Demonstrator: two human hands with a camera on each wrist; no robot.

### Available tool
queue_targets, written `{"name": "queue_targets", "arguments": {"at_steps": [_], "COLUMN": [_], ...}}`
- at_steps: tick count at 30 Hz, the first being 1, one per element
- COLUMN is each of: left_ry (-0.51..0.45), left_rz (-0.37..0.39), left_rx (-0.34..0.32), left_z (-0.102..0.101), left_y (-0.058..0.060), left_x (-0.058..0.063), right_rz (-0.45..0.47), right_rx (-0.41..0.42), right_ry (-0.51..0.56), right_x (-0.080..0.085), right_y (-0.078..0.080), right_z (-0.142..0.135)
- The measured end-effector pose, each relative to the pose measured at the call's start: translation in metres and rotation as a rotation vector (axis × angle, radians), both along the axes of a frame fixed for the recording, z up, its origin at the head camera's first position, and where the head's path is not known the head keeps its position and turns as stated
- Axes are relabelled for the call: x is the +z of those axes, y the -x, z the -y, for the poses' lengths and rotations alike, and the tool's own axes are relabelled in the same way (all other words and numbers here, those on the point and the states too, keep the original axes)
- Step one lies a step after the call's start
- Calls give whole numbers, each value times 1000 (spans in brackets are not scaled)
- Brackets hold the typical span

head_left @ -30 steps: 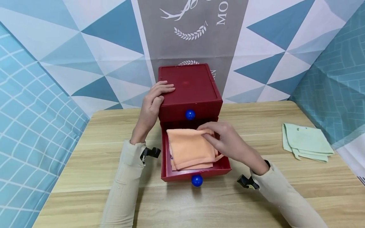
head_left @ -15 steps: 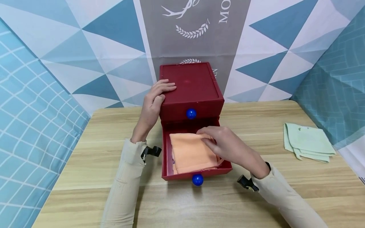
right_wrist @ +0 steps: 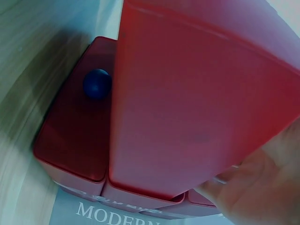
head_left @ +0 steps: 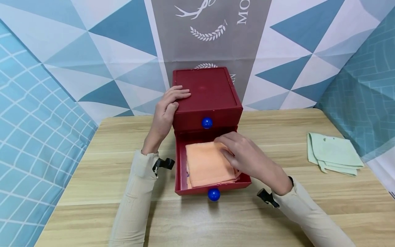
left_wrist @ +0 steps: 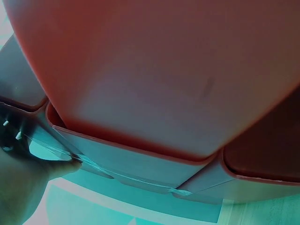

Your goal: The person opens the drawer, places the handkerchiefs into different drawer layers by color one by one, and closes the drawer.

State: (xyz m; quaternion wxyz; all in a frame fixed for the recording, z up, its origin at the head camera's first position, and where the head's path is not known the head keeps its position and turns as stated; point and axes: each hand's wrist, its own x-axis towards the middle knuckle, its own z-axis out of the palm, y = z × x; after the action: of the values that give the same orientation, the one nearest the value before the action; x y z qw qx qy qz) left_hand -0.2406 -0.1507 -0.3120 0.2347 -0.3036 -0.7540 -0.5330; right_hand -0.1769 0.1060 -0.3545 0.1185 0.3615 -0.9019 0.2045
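Observation:
A red two-drawer box (head_left: 205, 91) stands at the back, its lower drawer (head_left: 178, 187) pulled out. Folded in that drawer lies an orange cloth (head_left: 206, 164), with another layer showing under its left edge. My right hand (head_left: 243, 154) reaches over the drawer's right side, its thumb and forefinger pinching the cloth near the upper right corner. My left hand (head_left: 165, 111) rests on the box's upper left edge, fingers laid over the top. Its thumb (left_wrist: 65, 166) shows against the box in the left wrist view. In the right wrist view the drawer wall hides the cloth.
A folded pale green cloth (head_left: 334, 154) lies at the right of the wooden table (head_left: 92, 192). Blue round knobs (head_left: 207, 122) stick out from both drawer fronts. A patterned backdrop (head_left: 123, 51) rises close behind the box.
The orange cloth has shifted slightly right and lies flatter over the lower layer in the drawer. My right hand moved slightly with it. My left hand has stayed on the box.

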Motion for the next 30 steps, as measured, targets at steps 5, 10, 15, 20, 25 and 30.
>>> {"name": "queue_targets", "arguments": {"at_steps": [5, 10, 15, 20, 25, 30], "left_ry": [2, 4, 7, 10, 9, 8], "left_rz": [-6, 4, 7, 11, 13, 11], "left_rx": [0, 7, 15, 16, 10, 2], "left_z": [0, 1, 1, 1, 1, 0], "left_y": [0, -1, -2, -3, -2, -1], "left_x": [1, 2, 3, 3, 1, 0], "right_rz": [4, -1, 1, -21, -64, -89], "right_rx": [4, 12, 19, 23, 34, 71], "right_ry": [-15, -36, 0, 75, 188, 243], "right_x": [0, 1, 10, 23, 34, 39], "right_y": [2, 3, 1, -3, -13, -28], "right_z": [0, -1, -7, -17, -27, -33]}}
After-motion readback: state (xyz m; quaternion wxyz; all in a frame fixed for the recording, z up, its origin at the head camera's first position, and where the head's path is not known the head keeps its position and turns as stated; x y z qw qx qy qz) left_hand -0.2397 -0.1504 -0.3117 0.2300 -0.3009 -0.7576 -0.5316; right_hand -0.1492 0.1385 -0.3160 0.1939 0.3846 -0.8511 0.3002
